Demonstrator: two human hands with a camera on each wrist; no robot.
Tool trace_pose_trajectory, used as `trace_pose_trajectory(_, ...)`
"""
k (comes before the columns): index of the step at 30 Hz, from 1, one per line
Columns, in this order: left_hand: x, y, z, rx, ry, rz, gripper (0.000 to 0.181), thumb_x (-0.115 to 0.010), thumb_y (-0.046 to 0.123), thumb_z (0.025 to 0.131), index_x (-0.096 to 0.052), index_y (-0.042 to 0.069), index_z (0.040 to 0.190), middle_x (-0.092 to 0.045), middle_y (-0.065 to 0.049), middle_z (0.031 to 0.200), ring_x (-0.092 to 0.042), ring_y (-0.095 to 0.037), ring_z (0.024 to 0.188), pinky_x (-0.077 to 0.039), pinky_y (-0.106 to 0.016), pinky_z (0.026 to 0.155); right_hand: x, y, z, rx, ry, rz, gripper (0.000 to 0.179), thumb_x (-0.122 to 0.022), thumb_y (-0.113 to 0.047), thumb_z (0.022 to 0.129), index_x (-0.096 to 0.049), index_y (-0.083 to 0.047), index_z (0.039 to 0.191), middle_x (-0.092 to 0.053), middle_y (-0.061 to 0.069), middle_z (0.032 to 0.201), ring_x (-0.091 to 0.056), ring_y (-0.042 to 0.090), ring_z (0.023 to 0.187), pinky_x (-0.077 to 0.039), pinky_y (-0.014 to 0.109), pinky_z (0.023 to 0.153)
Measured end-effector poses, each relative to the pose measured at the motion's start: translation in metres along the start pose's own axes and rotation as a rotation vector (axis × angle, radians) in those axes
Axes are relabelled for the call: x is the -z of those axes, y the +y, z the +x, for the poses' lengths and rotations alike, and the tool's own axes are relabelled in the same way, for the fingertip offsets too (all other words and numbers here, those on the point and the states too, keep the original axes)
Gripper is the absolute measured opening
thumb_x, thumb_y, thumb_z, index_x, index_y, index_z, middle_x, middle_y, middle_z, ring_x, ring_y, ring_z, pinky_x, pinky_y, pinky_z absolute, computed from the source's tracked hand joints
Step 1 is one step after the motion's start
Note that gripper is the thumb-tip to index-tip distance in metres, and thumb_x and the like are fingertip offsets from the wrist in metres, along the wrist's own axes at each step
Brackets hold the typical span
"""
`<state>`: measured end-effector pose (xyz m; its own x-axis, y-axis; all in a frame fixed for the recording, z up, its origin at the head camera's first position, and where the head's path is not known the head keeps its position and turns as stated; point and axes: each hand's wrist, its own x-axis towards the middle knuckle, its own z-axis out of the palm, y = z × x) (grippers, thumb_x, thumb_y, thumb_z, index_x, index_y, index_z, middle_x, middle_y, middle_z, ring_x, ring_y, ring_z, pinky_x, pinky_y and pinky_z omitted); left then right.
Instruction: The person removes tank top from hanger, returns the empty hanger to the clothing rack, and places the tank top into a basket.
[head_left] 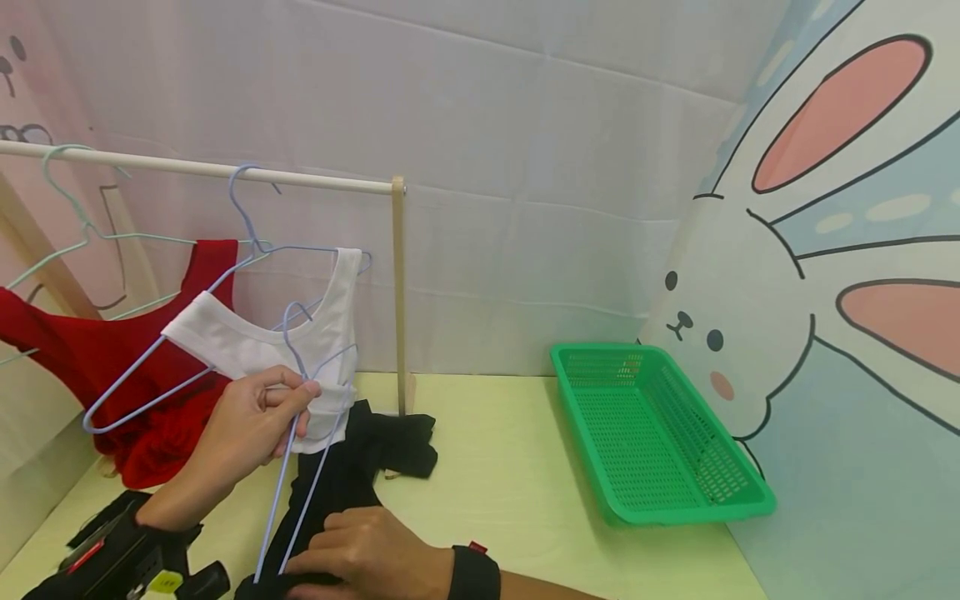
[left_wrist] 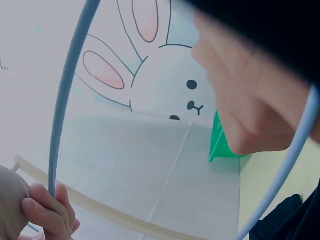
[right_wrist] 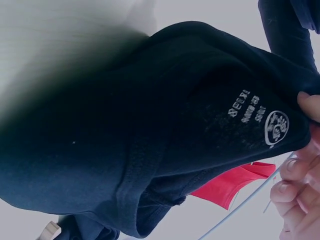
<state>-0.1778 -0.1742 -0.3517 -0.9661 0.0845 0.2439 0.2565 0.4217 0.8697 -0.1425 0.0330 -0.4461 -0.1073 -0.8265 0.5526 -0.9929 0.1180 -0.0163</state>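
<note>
My left hand (head_left: 251,412) pinches a pale lavender hanger (head_left: 276,500) just below its hook; the hanger is tilted, its far end pointing down towards me. A black shirt (head_left: 337,475) lies bunched on the table, and my right hand (head_left: 375,550) grips its near edge. The hanger's lower end meets the cloth beside my right fingers; how far it goes inside is hidden. In the right wrist view the shirt (right_wrist: 165,115) is stretched out, white print showing near the pinched edge. Behind my left hand a white tank top (head_left: 240,342) hangs on another lavender hanger.
A white rail (head_left: 322,179) with a wooden post (head_left: 399,292) stands at the back left. From it also hangs a red garment (head_left: 135,367) on a mint hanger. A green plastic basket (head_left: 652,442) sits on the table at the right, against the rabbit-printed wall.
</note>
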Motion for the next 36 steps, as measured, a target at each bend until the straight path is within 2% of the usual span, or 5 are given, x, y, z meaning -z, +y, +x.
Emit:
trace_pose_trajectory(5,0.0004,-0.0001,-0.0003,0.005,-0.001,-0.01,0.023,-0.064,0.023,0.11,-0.064,0.0,0.107,-0.067,-0.005,0.069,-0.052,-0.021,0.045,-0.048,-0.031,0.042,0.0002,0.0005,-0.0024,0.044,-0.001,-0.037,0.018,-0.083,-0.029,0.097,-0.084,-0.018,0.112,-0.073,-0.015,0.084,-0.051,-0.005,0.073,-0.029,-0.001,0.072)
trace_pose_trajectory(11,0.0003,-0.0008,-0.0002,0.002,0.004,-0.014,0.025,-0.064,0.025,0.11,-0.064,0.0,0.108,-0.067,-0.005,0.068,-0.052,-0.021,0.044,-0.048,-0.03,0.041,0.0013,0.0002,-0.003,0.047,-0.012,-0.038,0.018,-0.082,-0.029,0.098,-0.084,-0.019,0.113,-0.073,-0.016,0.084,-0.05,-0.006,0.073,-0.028,-0.001,0.072)
trace_pose_trajectory(21,-0.0002,-0.0012,0.0004,-0.036,0.007,-0.008,0.023,-0.064,0.022,0.11,-0.064,0.0,0.106,-0.066,-0.004,0.067,-0.052,-0.022,0.044,-0.047,-0.031,0.041,0.0027,0.0005,-0.0059,0.006,-0.066,0.065,0.02,-0.082,-0.025,0.098,-0.083,-0.015,0.116,-0.076,-0.013,0.091,-0.05,-0.007,0.075,-0.031,-0.002,0.074)
trace_pose_trajectory(29,0.0,-0.0004,-0.0001,-0.032,0.011,-0.019,0.023,-0.065,0.022,0.11,-0.063,0.0,0.105,-0.066,-0.004,0.066,-0.052,-0.023,0.043,-0.047,-0.031,0.041,0.0043,-0.0004,-0.0066,-0.001,-0.097,0.102,0.022,-0.083,-0.021,0.098,-0.082,-0.013,0.118,-0.074,-0.012,0.087,-0.047,-0.006,0.073,-0.028,-0.002,0.072)
trace_pose_trajectory(36,0.0013,-0.0003,-0.0006,-0.036,0.019,-0.013,0.022,-0.064,0.022,0.11,-0.064,0.0,0.106,-0.065,-0.004,0.066,-0.051,-0.024,0.044,-0.046,-0.031,0.04,0.0053,0.0,-0.0084,-0.017,-0.112,0.135,0.022,-0.083,-0.021,0.097,-0.081,-0.012,0.117,-0.077,-0.011,0.092,-0.047,-0.006,0.073,-0.029,-0.002,0.072)
